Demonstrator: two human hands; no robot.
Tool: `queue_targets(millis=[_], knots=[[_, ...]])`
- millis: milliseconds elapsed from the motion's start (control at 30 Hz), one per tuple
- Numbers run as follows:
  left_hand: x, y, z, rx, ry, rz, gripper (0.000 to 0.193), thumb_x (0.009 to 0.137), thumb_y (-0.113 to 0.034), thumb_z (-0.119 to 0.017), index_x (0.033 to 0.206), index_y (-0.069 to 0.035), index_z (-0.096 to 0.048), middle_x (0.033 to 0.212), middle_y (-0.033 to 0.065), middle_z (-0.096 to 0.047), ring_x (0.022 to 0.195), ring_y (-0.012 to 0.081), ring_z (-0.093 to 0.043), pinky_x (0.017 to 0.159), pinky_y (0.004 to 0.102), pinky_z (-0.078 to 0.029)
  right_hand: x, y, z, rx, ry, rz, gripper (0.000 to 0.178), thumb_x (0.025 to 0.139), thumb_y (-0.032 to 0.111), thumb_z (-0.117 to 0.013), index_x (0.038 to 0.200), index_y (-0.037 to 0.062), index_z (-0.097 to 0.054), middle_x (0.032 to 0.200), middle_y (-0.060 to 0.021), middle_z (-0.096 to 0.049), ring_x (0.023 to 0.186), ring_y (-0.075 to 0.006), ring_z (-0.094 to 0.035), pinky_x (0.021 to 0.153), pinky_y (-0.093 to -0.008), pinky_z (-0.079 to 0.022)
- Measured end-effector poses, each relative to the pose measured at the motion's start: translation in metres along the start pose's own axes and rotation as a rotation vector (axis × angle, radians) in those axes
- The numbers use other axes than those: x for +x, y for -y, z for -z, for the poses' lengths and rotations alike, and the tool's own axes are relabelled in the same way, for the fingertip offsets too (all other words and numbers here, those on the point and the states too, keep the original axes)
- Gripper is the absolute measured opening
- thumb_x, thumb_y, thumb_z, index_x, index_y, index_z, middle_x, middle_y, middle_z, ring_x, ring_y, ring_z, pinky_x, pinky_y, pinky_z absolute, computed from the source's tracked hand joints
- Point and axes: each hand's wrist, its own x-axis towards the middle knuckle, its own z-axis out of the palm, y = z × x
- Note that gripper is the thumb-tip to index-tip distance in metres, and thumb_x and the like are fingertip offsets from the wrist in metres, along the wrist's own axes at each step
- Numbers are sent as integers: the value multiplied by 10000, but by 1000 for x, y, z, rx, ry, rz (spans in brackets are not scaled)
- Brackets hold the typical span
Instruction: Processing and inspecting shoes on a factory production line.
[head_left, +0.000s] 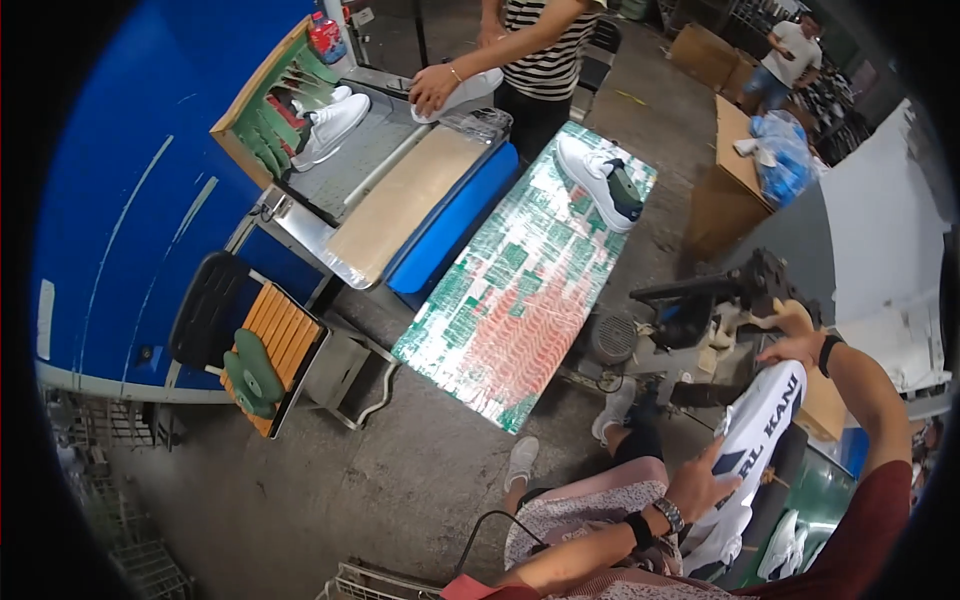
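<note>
A white shoe [765, 428] with large dark lettering on its side slants upward in front of me at the right. At its far end my right hand [797, 352] is closed around it, close beside a dark machine [755, 285]. My left hand [700, 487] grips the shoe's lower left side, its index finger stretched along the edge and the thumb against the lettered face. Some of the left fingers are hidden behind the shoe. Below lies more white shoe material [722, 540], partly covered by my arm, and white shoes [783, 545] rest on a green surface.
A film-wrapped table [500, 290] holds a white shoe with a dark green collar [605, 185]. Beyond it, a co-worker's hand [433, 90] touches a white shoe at a conveyor [345, 180]. A slatted chair [275, 335] carries green shoe-shaped pieces [255, 370]. Cardboard boxes [735, 165] stand far right.
</note>
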Motion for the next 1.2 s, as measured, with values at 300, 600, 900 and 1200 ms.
queue_targets(millis=[300, 600, 900, 1200], knots=[[-2, -23, -5, 79, -40, 51, 729, 827, -353, -858, 1369, 37, -567, 1102, 223, -747, 1009, 344, -743, 856, 436, -577, -63, 80, -5, -444, -144, -156, 722, 799, 396, -851, 1415, 114, -602, 1190, -59, -704, 1092, -164, -667, 1010, -305, -511], [-10, -30, -8, 317, -211, 81, 715, 722, -478, -922, 1193, 9, -694, 973, 189, -780, 868, 341, -769, 803, 417, -606, -122, 90, -32, -466, -289, 84, 612, 698, 281, -855, 1285, 195, -705, 1143, -119, -676, 1098, -263, -653, 987, -350, -510], [-11, 8, -9, 214, -261, -122, 766, 740, -583, -866, 1178, 14, -672, 904, 233, -757, 849, 405, -749, 770, 466, -602, -36, 14, -21, -557, -512, 515, 581, 577, 89, -842, 1141, 159, -723, 1079, -220, -626, 1085, -413, -621, 946, -412, -509], [-6, 12, -6, 221, -229, -95, 711, 727, -455, -914, 1201, 25, -691, 934, 224, -771, 845, 352, -769, 771, 425, -610, -38, 15, -32, -547, -655, 629, 422, 657, 135, -736, 1068, 49, -694, 993, -230, -615, 979, -369, -603, 885, -399, -482]])
